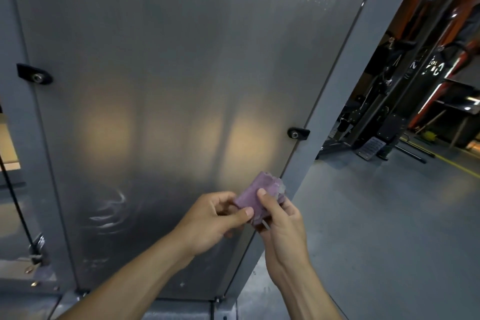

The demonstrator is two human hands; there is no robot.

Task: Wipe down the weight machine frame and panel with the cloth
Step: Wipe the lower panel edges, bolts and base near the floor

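Note:
A small folded purple cloth (255, 196) is held between both hands in front of the lower part of the machine's frosted grey panel (168, 80). My left hand (210, 221) pinches the cloth's left edge with thumb and curled fingers. My right hand (281, 226) grips its right side, thumb on top. The cloth is off the panel, close to its lower right edge. Grey frame posts run down the left (23, 138) and right (335, 101) of the panel. Curved smear marks (109, 212) show on the panel's lower left.
Black clips with bolts hold the panel at the left (35, 75) and right (298, 133). A black cable (15, 202) runs down at far left. Grey floor (389, 228) spreads to the right, with other dark and orange gym machines (405, 91) at the back right.

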